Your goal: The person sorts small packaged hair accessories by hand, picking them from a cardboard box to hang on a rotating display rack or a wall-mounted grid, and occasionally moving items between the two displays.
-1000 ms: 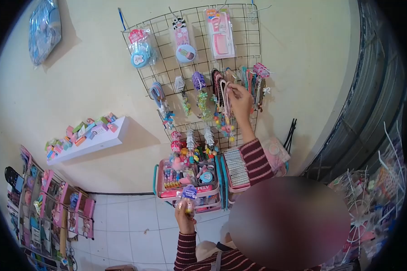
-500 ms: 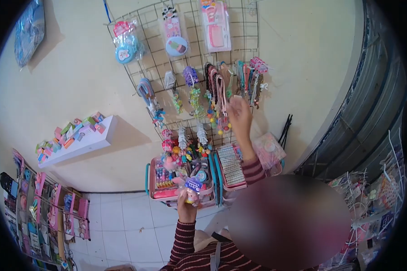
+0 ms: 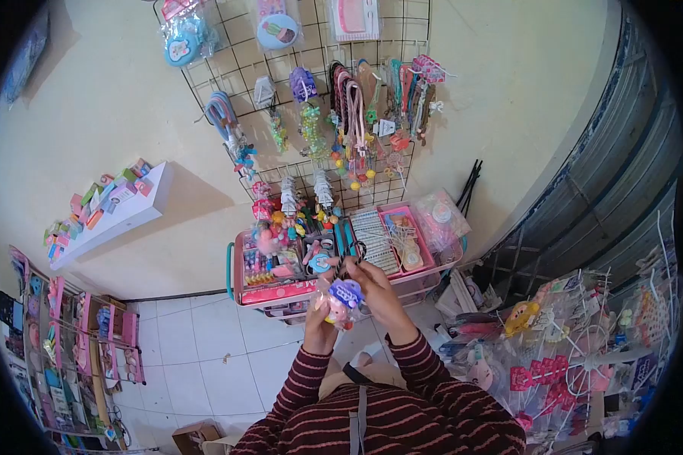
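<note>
My left hand is closed on a small pink figure in a clear bag with a purple header card. Right beside it, my right hand has its fingers bent round a black-and-white twisted cord strap, which loops up above the fingers. Both hands are close together in front of my body, over the near edge of the pink baskets. Where the strap's lower end goes is hidden behind the bag and fingers.
A wire grid on the wall carries hanging straps and bagged goods. Below it stand pink baskets full of small items. A white shelf is at left, a goods rack lower left, and hanging packets at right.
My right hand has come down from the straps on the wall grid to beside my left hand, now with a black-and-white cord strap. The left hand keeps the bagged figure. The view has tilted down.
</note>
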A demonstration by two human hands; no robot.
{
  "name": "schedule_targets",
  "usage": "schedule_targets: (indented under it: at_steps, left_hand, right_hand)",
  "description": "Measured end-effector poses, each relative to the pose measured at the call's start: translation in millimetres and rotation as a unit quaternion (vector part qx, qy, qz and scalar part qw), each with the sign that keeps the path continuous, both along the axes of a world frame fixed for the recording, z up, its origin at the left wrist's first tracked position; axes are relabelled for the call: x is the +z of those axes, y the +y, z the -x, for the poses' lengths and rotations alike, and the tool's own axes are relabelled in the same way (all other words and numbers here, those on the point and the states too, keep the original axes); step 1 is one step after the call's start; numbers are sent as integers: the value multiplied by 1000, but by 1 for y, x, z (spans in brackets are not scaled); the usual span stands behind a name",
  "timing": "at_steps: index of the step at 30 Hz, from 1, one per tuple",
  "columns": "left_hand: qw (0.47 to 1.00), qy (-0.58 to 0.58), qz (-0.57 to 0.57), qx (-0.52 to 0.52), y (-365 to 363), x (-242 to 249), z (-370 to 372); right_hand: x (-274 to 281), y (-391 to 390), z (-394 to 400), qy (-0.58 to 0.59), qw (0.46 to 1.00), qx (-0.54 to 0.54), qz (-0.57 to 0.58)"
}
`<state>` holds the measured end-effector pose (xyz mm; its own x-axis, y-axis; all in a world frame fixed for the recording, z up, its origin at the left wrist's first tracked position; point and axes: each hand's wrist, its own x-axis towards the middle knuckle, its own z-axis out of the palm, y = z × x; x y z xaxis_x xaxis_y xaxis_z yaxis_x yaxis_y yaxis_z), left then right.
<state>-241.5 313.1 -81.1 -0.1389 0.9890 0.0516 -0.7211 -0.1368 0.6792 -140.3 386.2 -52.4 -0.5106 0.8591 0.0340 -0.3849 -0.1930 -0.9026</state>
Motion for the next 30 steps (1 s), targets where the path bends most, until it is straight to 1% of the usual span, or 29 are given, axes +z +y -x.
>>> schedule_targets:
  at_steps: [1,3,4,5,7,8,9,10,11,13,14,16,17,18,20,21,23,25,26,27,28,29,30]
  left_hand:
    - [1000,0,-1,-1,-2,-1,-1]
    - [1000,-19,17,1,-5,-2,-2]
    - [1000,-25,3,-2,-5,-4,-2]
    - [1000,-24,1,0,-5,-5,-1]
    - [998,-45,0,53,-7,-8,1]
    - [998,-41,-4,53,-8,-8,6]
    - [994,-85,3,65,-11,-10,12]
    - [989,-130,10,75,-14,-10,18]
    - [989,-126,3,73,-15,-11,24]
    - [982,-143,12,126,-20,-12,33]
    - [982,-142,8,123,-23,-13,37]
    - [978,-158,-8,133,-28,-15,45]
    - [976,-166,-17,138,-28,-13,47]
    - [970,-170,23,172,-29,-3,44]
    - [972,-162,13,170,-31,-7,45]
    - [973,-156,8,170,-33,-11,47]
    - [969,-158,21,187,-35,-19,48]
    - [975,-161,22,151,-34,-20,46]
    - [975,-160,19,152,-33,-19,45]
    - [974,-162,42,156,-33,-15,42]
    - [972,-164,65,158,-32,-11,39]
    - [969,-165,91,159,-32,-9,36]
    - [969,-166,92,156,-30,-13,37]
  right_hand:
    - [0,-1,3,0,1000,-1,-1]
    - [6,-2,9,89,988,-31,123]
    - [16,1,11,88,984,-41,151]
    - [21,10,13,89,984,-39,150]
    - [32,35,18,127,989,-46,60]
    - [43,51,16,142,989,-29,36]
    - [56,69,12,158,987,-13,10]
    - [74,84,10,157,987,-22,-17]
    - [92,98,8,156,986,-32,-44]
    - [112,136,4,161,984,-6,-78]
    - [121,152,5,163,983,-7,-83]
    - [130,178,6,156,980,33,-115]
    - [131,186,7,159,980,32,-120]
    - [130,194,9,128,984,37,-117]
    - [125,206,12,90,989,58,-103]
    - [121,210,14,92,988,60,-107]
    - [108,219,19,116,989,80,-42]
    - [102,216,22,139,985,94,-40]
    - [98,213,24,131,989,14,-71]
    - [96,210,25,123,985,-68,-101]
    - [87,218,23,135,979,-70,-137]
    - [82,221,24,134,979,-73,-137]
    - [80,218,26,62,947,-199,-244]
